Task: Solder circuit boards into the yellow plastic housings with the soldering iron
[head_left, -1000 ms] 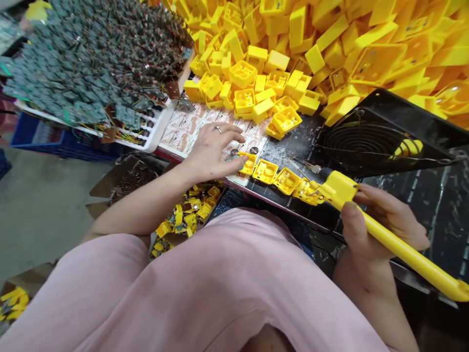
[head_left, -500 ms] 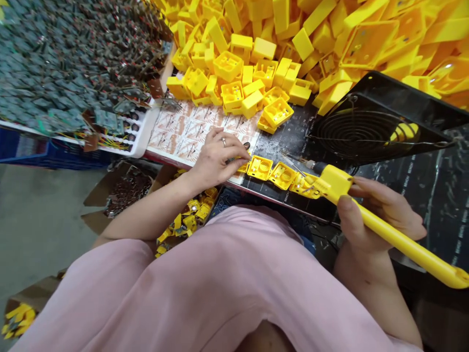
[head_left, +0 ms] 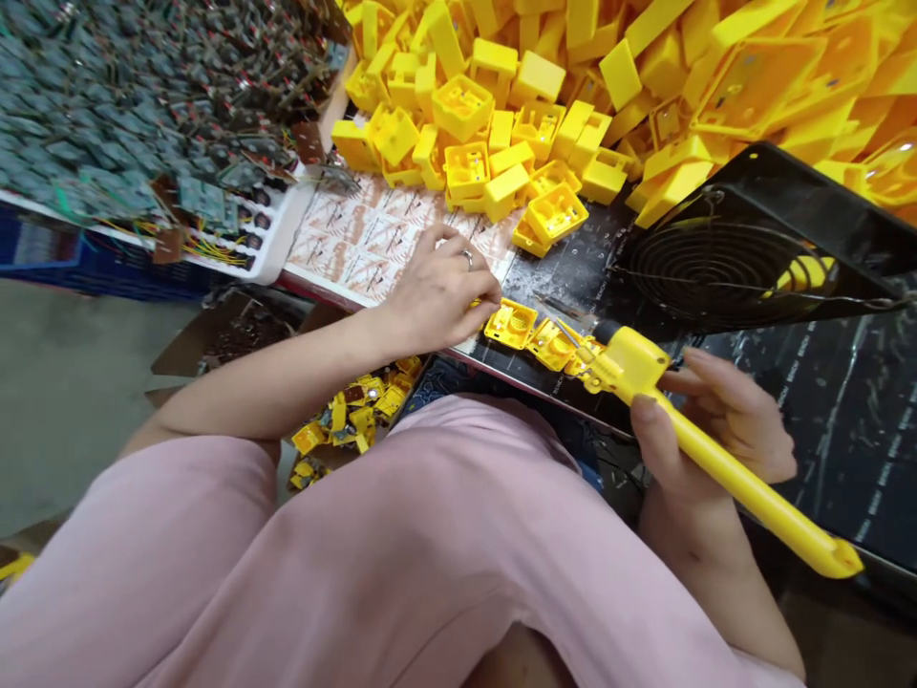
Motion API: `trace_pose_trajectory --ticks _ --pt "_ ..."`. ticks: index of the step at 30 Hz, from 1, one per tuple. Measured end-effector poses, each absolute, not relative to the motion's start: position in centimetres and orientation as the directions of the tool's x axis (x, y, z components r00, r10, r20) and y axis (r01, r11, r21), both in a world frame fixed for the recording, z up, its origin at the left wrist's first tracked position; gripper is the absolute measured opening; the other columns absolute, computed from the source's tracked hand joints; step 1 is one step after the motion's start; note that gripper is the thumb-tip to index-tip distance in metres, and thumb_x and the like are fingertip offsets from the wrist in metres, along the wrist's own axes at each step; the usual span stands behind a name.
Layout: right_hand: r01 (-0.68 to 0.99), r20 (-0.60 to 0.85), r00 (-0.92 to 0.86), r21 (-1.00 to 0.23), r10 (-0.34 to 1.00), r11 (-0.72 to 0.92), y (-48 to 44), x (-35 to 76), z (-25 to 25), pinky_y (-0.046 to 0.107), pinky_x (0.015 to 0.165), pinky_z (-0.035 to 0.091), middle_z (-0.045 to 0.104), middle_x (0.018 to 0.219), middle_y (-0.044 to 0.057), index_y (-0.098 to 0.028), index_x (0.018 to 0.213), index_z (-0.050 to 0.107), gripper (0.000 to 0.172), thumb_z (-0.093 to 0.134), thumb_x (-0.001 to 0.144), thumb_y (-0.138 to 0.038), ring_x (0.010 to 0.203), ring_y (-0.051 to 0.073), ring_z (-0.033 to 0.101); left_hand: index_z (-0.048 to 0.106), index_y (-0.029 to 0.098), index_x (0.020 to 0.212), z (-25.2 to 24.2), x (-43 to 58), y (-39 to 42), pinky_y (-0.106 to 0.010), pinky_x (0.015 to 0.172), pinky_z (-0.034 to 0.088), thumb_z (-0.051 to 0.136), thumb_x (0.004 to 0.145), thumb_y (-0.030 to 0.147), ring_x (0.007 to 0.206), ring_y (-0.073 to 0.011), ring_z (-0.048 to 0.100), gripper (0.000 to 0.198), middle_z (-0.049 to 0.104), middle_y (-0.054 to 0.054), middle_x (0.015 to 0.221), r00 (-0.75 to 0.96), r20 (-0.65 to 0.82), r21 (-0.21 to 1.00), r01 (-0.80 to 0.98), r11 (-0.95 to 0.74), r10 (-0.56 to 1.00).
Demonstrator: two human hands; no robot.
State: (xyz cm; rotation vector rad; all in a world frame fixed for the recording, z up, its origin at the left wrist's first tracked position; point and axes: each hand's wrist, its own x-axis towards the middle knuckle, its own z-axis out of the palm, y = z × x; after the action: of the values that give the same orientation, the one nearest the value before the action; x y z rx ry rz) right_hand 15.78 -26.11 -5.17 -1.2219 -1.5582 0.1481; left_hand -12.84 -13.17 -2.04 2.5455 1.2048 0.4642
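My right hand [head_left: 709, 420] grips a yellow soldering gun [head_left: 634, 363] by its long handle, thumb on the near side. Its thin metal tip slants left over a row of small open yellow cases on the table edge. One case [head_left: 510, 325] lies just right of my left fingertips, and another case [head_left: 550, 344] is under the tip. My left hand [head_left: 448, 287], with a ring on one finger, is bent closed at the row's left end. A bit of yellow shows between its fingers; what they pinch is hidden.
A large heap of yellow cases [head_left: 530, 76] covers the back of the table. A black fan [head_left: 716, 258] stands at right. White tray [head_left: 287, 234] at left holds many circuit boards [head_left: 143, 105]. Printed sheets [head_left: 344, 239] lie beneath my left hand. Below the edge, a box holds yellow parts [head_left: 358, 411].
The soldering gun has moved left along the row, its tip now nearer the middle cases. My left fingers have curled in, and the round dark part beside them is now out of sight.
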Motion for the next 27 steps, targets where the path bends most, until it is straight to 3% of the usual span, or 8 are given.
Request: trace_pose_trajectory --ticks 3,7,12,18,21,27 --pt "0.62 0.629 0.02 -0.618 0.777 0.484 -26.8 15.1 -4.7 0.031 0.066 0.068 0.082 0.099 -0.001 -0.029 0.125 0.073 0.04 0.084 0.088 -0.024 0.076 0.019 0.079 0.076 0.025 0.084 -3.3 -11.9 -13.7 -0.059 0.11 0.045 0.053 0.094 0.032 0.102 -0.029 0.065 0.026 0.074 -0.005 0.088 0.589 0.168 0.354 0.712 -0.606 0.791" --pt "0.648 0.588 -0.089 -0.579 0.804 0.495 -27.0 14.4 -3.9 0.032 0.056 0.066 0.079 0.086 -0.004 -0.032 0.102 0.069 0.019 0.083 0.09 -0.027 0.07 0.018 0.077 0.073 0.025 0.081 -3.2 -11.7 -13.4 -0.06 0.11 0.044 0.054 0.091 0.031 0.102 -0.0301 0.063 0.022 0.072 -0.005 0.085 0.607 0.138 0.335 0.715 -0.614 0.782" --pt "0.69 0.623 -0.149 -0.491 0.768 0.533 -26.4 13.8 -3.1 0.026 0.05 0.058 0.078 0.082 -0.006 -0.029 0.094 0.063 0.023 0.085 0.089 -0.027 0.07 0.016 0.077 0.07 0.025 0.074 -2.8 -11.3 -12.8 -0.064 0.12 0.036 0.059 0.085 0.032 0.107 -0.0316 0.064 0.017 0.068 -0.002 0.077 0.626 0.108 0.386 0.689 -0.613 0.772" --pt "0.711 0.614 -0.292 -0.373 0.733 0.596 -25.9 13.8 -2.3 0.025 0.052 0.058 0.078 0.082 -0.006 -0.028 0.099 0.062 0.025 0.084 0.09 -0.024 0.069 0.014 0.076 0.073 0.024 0.076 -2.2 -11.0 -12.2 -0.066 0.119 0.038 0.057 0.086 0.033 0.108 -0.0317 0.067 0.021 0.069 -0.001 0.074 0.687 0.05 0.316 0.677 -0.664 0.725" --pt "0.66 0.646 -0.224 -0.45 0.729 0.602 -26.2 14.3 -2.1 0.026 0.053 0.059 0.077 0.08 -0.005 -0.027 0.097 0.066 0.025 0.086 0.085 -0.018 0.066 0.015 0.075 0.075 0.023 0.079 -1.8 -11.0 -12.0 -0.064 0.117 0.039 0.055 0.089 0.033 0.109 -0.031 0.068 0.024 0.071 -0.002 0.076 0.704 0.011 0.269 0.682 -0.68 0.71" --pt "0.654 0.583 -0.029 -0.604 0.812 0.456 -27.2 14.8 -2.3 0.032 0.059 0.062 0.076 0.083 -0.003 -0.029 0.097 0.071 0.028 0.085 0.082 -0.009 0.067 0.018 0.072 0.074 0.02 0.076 -1.5 -10.9 -11.8 -0.06 0.112 0.045 0.055 0.087 0.029 0.103 -0.0299 0.069 0.024 0.07 -0.003 0.074 0.718 -0.005 0.19 0.684 -0.704 0.696"
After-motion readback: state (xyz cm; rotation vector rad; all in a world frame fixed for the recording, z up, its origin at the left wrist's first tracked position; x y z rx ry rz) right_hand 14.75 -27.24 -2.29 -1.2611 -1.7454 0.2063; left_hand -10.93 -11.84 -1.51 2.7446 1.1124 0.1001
